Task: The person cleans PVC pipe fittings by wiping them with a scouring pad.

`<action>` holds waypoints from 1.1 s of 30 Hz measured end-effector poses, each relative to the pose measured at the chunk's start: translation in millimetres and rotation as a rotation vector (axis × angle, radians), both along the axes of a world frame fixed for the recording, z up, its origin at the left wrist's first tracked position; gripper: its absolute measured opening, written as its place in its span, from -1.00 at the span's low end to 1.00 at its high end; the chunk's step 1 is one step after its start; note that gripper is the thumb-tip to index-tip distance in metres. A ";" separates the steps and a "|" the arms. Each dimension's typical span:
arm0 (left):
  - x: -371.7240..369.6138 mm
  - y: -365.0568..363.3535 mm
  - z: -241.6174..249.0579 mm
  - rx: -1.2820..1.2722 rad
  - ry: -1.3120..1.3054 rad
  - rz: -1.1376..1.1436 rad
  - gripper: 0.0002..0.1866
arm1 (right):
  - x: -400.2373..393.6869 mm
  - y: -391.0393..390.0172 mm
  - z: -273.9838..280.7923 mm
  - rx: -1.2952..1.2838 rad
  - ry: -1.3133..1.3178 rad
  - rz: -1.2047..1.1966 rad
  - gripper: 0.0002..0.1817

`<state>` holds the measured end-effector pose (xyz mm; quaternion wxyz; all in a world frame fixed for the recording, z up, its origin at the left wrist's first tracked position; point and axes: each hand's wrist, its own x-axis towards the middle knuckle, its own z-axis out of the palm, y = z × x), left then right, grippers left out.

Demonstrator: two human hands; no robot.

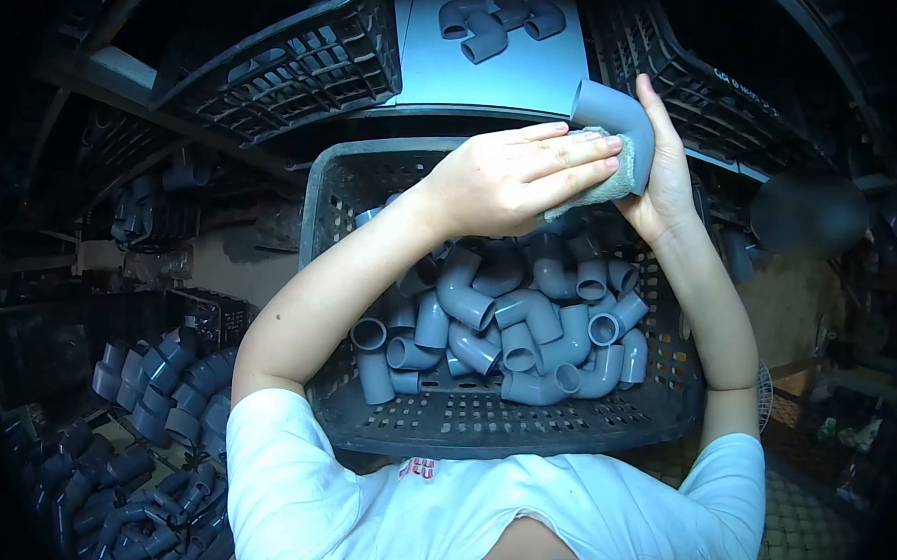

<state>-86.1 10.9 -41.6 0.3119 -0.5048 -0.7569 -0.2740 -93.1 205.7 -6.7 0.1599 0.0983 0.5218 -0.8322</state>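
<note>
Working spot, seen from nearby. Left hand [518, 178] lies nearly flat, fingers together, keeping a damp-looking green cloth [621, 179] against the inner side of a grey pipe elbow [621, 109]. Right hand [670, 190] cups that elbow from the outer side, one digit raised. Elbow is in the upper right of the frame, aloft near the front edge of the white table [426, 64], one open end facing upper left.

Main risk, my judgement: a slip. Surface looks smooth, the bend is round, and the cloth sits between fingers and plastic; a push from the left hand stronger than the cupped grip could roll the elbow out. Below, mid-frame, is the black crate [412, 437], with loose elbows [466, 289] heaped at mixed angles; a drop there could scuff or chip an end.

Second: open end swung into the table edge, if the wrists turn without room.

Third: cloth bunching or sliding off the bend, leaving bare fingertips against the rim. Wear on the cloth: cannot tell.
</note>
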 end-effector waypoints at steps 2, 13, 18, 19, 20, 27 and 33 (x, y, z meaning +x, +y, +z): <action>2.6 4.2 -1.1 0.021 0.024 -0.001 -0.33 | -1.6 0.5 -2.6 0.095 -0.012 -0.027 -0.30; -0.9 6.3 1.2 0.115 -0.061 -0.100 -0.28 | 8.5 0.2 -3.9 0.014 -0.024 -0.052 -0.50; 1.7 3.6 1.3 0.159 -0.125 -0.039 -0.24 | -0.5 6.0 -16.2 -0.069 0.007 -0.052 -0.45; 2.6 3.9 1.9 0.160 -0.125 -0.042 -0.24 | 1.8 4.1 -17.1 -0.068 0.007 -0.055 -0.45; 3.7 4.2 2.6 0.172 -0.152 -0.037 -0.24 | 3.8 3.0 -19.3 -0.084 0.019 -0.109 -0.46; 12.7 9.7 -2.4 0.167 -0.245 0.039 -0.20 | 9.4 -8.3 -19.8 0.081 0.105 -0.244 -0.41; 19.9 14.7 -2.1 0.232 -0.355 0.082 -0.22 | 12.6 -8.8 -26.0 0.194 0.387 -0.271 -0.43</action>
